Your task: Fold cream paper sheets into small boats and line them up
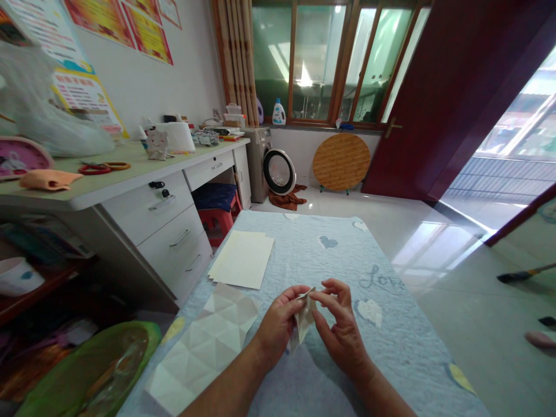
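Note:
A small piece of folded pale paper (pixel 306 319) is held up above the cloth-covered table (pixel 304 249). My left hand (pixel 277 321) pinches it between thumb and fingers on its left side. At its right edge, my right hand (pixel 343 330) has thumb and index finger on the paper, with the other fingers curled. To the left lies a whitish sheet (pixel 206 344) creased all over in triangles, partly covered by my left forearm. Beyond that sheet rests a small stack of cream paper (pixel 243 259), its sheets slightly fanned.
Left of the table stands a white desk (pixel 147 202) with scissors (pixel 104 168) on top. A green basin (pixel 143 330) is at the lower left, a red stool (pixel 217 217) under the desk. Farther back are a washing machine (pixel 256 168) with its door open and a round wooden tabletop (pixel 341 162).

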The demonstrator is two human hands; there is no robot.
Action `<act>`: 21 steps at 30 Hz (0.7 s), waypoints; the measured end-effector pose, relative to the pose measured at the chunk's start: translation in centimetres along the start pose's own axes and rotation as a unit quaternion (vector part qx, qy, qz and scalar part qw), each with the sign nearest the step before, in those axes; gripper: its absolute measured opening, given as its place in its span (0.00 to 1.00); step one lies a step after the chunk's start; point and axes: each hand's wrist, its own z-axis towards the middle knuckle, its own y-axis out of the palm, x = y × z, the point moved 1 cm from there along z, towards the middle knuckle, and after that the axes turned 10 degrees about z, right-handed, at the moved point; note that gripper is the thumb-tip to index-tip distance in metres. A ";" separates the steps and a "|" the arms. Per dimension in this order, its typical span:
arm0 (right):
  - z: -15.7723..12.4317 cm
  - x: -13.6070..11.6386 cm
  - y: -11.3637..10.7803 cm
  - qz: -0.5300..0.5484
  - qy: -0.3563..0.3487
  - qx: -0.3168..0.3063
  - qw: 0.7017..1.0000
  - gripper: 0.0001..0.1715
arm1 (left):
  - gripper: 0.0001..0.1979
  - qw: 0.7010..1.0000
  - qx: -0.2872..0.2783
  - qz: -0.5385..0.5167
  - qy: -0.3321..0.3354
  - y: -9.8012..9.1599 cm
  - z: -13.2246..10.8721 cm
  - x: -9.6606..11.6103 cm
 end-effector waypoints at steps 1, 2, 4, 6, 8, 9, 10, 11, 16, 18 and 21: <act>0.0 -0.1 0.0 -0.011 -0.005 -0.013 1.000 0.22 | 0.18 1.000 0.003 -0.002 0.001 0.0 0.0 0.0; -0.1 -0.1 0.1 -0.022 -0.007 -0.029 0.999 0.21 | 0.18 1.000 0.007 -0.004 0.002 0.1 0.0 0.0; -0.1 -0.1 0.2 -0.040 -0.007 -0.053 0.998 0.21 | 0.18 1.000 0.010 -0.005 0.005 0.1 0.0 0.0; -0.1 0.1 0.2 -0.050 0.000 -0.065 0.997 0.20 | 0.18 1.000 0.010 -0.006 0.007 0.1 0.0 -0.1; -0.1 0.3 0.1 -0.051 0.011 -0.075 0.996 0.19 | 0.18 1.000 0.007 -0.008 0.007 0.1 0.1 -0.3; -0.1 0.4 0.1 -0.050 0.017 -0.080 0.995 0.18 | 0.18 1.000 0.005 -0.009 0.008 0.1 0.1 -0.3; -0.1 0.5 0.0 -0.048 0.024 -0.084 0.995 0.17 | 0.18 1.000 0.002 -0.009 0.009 0.1 0.1 -0.4; -0.1 0.5 0.0 -0.047 0.031 -0.087 0.995 0.17 | 0.18 1.000 0.000 -0.008 0.009 0.0 0.1 -0.5; -0.2 0.6 -0.1 -0.027 0.057 -0.091 0.994 0.16 | 0.18 1.000 -0.005 0.005 0.006 0.0 0.1 -0.7; -0.3 0.7 -0.1 -0.015 0.070 -0.095 0.993 0.15 | 0.19 1.000 -0.008 0.006 0.006 0.0 0.1 -0.6; -0.3 0.9 -0.1 -0.006 0.077 -0.100 0.992 0.15 | 0.19 1.000 -0.013 0.000 0.009 0.0 0.2 -0.5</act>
